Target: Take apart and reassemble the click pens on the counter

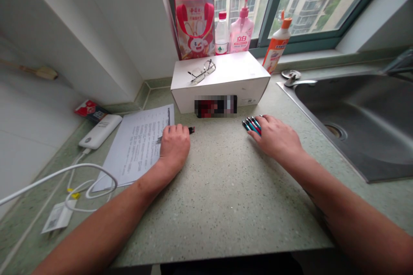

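My left hand [176, 144] rests in a fist at the right edge of a printed sheet [134, 146]. It is closed around a few dark, slim pens [192, 129], whose ends poke out on both sides of the fist. Farther right on the counter, my right hand [278, 136] grips several pens [251, 124] with blue, red and black barrels between thumb and fingers. These pens lie side by side, their ends pointing up and left. The fingertips of both hands are mostly hidden.
A white box [222, 71] with glasses [202, 72] on top stands at the back. Behind it are a pink bag [195, 21], water bottle [221, 34] and pump bottle [241, 30]. A power bank [100, 132] with cable lies left; a steel sink [358, 111] lies right.
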The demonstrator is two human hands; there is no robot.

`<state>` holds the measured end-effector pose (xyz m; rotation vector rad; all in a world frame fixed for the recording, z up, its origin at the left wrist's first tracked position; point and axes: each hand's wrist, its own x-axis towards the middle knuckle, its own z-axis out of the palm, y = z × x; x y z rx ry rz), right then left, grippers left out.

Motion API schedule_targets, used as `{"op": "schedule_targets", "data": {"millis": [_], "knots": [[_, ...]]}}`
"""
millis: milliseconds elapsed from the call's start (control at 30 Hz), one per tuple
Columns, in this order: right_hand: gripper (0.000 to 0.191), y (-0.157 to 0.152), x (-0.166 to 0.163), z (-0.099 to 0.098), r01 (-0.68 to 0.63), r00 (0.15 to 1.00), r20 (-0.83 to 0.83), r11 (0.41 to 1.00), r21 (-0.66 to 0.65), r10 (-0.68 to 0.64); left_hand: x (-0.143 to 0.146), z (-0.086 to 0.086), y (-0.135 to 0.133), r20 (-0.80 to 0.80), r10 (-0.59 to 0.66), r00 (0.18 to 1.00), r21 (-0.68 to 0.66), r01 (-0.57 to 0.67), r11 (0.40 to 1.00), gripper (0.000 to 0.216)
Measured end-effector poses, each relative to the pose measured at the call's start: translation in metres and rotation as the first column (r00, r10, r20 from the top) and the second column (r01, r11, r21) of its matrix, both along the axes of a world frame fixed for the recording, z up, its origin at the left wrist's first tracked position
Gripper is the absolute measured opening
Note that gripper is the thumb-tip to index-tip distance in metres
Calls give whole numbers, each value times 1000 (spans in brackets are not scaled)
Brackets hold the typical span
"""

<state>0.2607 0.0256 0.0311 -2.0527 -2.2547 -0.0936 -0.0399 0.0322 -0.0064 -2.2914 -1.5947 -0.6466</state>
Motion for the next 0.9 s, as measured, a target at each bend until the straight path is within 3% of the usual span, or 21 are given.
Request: {"op": "schedule_targets", "data": {"millis": [100, 467, 600, 733, 900], "knots": [[43, -2, -3, 0, -41, 999, -28, 999, 24, 42, 0, 0, 0, 19, -4, 1000, -9, 4, 1000, 33], [39, -7, -14, -1, -188, 962, -176, 973, 134, 210, -1, 8, 2, -152, 11, 988, 118, 7, 993, 30], [40, -13, -27, -1, -395, 839, -329, 901, 181, 434, 13, 12, -7, -102, -195, 975, 112, 206, 972, 24], [41, -22, -43, -9, -564, 706, -400, 805, 182, 585, 31, 11, -24, 28, -430, 902, 96, 425, 900, 24], [29, -23, -49, -18, -523, 753, -425, 849, 77, 503, 38, 6, -31, 167, -549, 819, 120, 536, 836, 18]]}}
